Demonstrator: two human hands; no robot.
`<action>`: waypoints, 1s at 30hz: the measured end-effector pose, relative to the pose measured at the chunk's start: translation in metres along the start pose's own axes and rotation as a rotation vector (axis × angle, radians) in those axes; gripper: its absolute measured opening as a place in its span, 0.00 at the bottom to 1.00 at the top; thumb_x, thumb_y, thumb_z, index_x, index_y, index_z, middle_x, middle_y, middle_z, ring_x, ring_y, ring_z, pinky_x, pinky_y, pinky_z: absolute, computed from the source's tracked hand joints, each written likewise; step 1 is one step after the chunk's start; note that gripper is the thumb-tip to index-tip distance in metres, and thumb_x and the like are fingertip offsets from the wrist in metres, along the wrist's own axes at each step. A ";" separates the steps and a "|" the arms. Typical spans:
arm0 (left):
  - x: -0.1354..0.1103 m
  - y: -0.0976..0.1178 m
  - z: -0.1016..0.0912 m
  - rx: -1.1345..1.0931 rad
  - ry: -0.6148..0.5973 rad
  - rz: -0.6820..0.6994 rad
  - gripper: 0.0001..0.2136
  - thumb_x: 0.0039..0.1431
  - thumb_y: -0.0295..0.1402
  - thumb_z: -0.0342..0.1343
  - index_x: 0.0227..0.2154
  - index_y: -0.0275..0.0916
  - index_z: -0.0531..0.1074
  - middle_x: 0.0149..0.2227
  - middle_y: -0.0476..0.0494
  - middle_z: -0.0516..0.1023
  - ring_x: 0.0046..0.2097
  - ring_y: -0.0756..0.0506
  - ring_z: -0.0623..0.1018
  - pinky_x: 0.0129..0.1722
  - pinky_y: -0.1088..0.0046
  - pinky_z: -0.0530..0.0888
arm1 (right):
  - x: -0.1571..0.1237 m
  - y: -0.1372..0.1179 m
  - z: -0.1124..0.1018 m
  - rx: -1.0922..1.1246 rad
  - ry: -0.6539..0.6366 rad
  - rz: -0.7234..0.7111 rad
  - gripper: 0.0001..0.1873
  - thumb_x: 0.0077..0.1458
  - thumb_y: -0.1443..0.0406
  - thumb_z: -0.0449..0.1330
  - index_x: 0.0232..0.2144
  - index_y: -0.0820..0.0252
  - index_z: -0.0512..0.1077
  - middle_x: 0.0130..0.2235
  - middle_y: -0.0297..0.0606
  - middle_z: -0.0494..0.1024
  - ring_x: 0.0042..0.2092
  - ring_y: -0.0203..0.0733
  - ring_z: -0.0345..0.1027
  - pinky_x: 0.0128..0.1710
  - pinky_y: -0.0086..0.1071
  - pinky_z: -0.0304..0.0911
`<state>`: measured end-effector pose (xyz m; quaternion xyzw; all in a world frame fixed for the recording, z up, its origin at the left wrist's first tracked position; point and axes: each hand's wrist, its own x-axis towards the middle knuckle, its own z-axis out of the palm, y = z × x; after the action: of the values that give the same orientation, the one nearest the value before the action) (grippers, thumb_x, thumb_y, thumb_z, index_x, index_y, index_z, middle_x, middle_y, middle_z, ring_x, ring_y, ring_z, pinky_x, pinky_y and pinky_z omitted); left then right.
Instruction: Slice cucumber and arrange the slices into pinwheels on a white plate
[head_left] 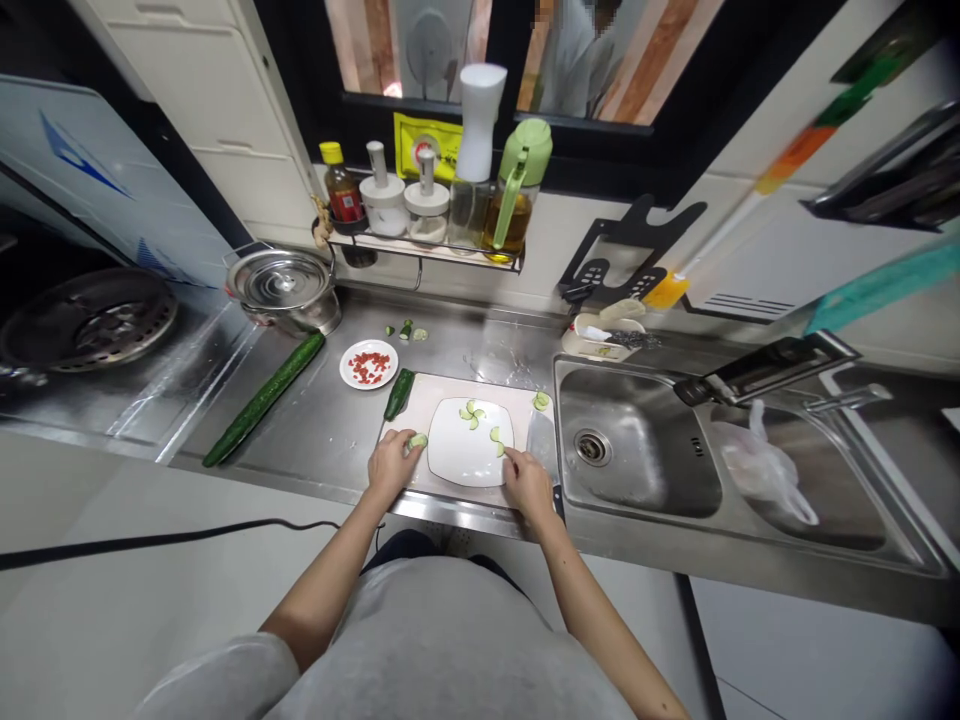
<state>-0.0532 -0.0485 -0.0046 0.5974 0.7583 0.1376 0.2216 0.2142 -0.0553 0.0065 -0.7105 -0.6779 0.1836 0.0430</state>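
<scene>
- The white plate (461,462) lies on the pale cutting board (420,393), in front of the person; its face shows plain white with a thin dark edge.
- On the plate, pale green cucumber slices (472,414) fan out like petals near the far edge; a curved line of more slices (497,441) sits near the right edge.
- The left hand (392,468) pinches a small stack of slices (417,440) between thumb and fingers at the plate's left edge.
- The right hand (531,487) has a fingertip at the curved line; whether it grips a slice or only presses, I cannot tell.
- A cut cucumber length (399,394) rests at the board's far left corner; a few slices (541,401) lie at the far right one, above a broad knife blade (541,435).
- Leftward are a small dish (349,352) of red bits (369,368), a long cucumber (264,400) and a lidded steel pot (282,282).
- On the wall shelf, a yellow-capped bottle (344,190) wears a red label with a pale, code-like square; its print is too small to read.
- Behind the jars, a yellow packet (409,135) bears dark marks, also unreadable.
- A pale panel (75,150) at far left carries blue angular shapes.
</scene>
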 end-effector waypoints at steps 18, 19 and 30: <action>0.008 0.006 0.009 -0.066 0.069 0.052 0.08 0.54 0.28 0.55 0.37 0.41 0.73 0.40 0.44 0.74 0.45 0.43 0.71 0.46 0.69 0.66 | 0.004 -0.002 -0.008 0.196 0.115 -0.031 0.20 0.59 0.62 0.48 0.48 0.60 0.73 0.43 0.42 0.77 0.40 0.42 0.69 0.38 0.31 0.58; 0.008 0.005 0.009 -0.068 0.067 0.052 0.09 0.54 0.28 0.55 0.38 0.42 0.73 0.40 0.44 0.74 0.45 0.43 0.71 0.46 0.69 0.66 | 0.005 -0.003 -0.008 0.204 0.121 -0.043 0.20 0.59 0.62 0.48 0.48 0.60 0.73 0.42 0.42 0.77 0.39 0.42 0.69 0.39 0.31 0.58; 0.008 -0.003 0.008 -0.097 0.071 0.041 0.07 0.54 0.30 0.55 0.35 0.42 0.74 0.40 0.44 0.74 0.46 0.42 0.71 0.43 0.69 0.66 | 0.008 -0.006 -0.005 0.250 0.146 -0.120 0.21 0.59 0.61 0.47 0.46 0.62 0.74 0.38 0.43 0.77 0.37 0.42 0.69 0.38 0.32 0.59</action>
<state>-0.0534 -0.0423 -0.0137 0.5962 0.7456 0.2001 0.2203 0.2099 -0.0464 0.0111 -0.6694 -0.6860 0.2115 0.1912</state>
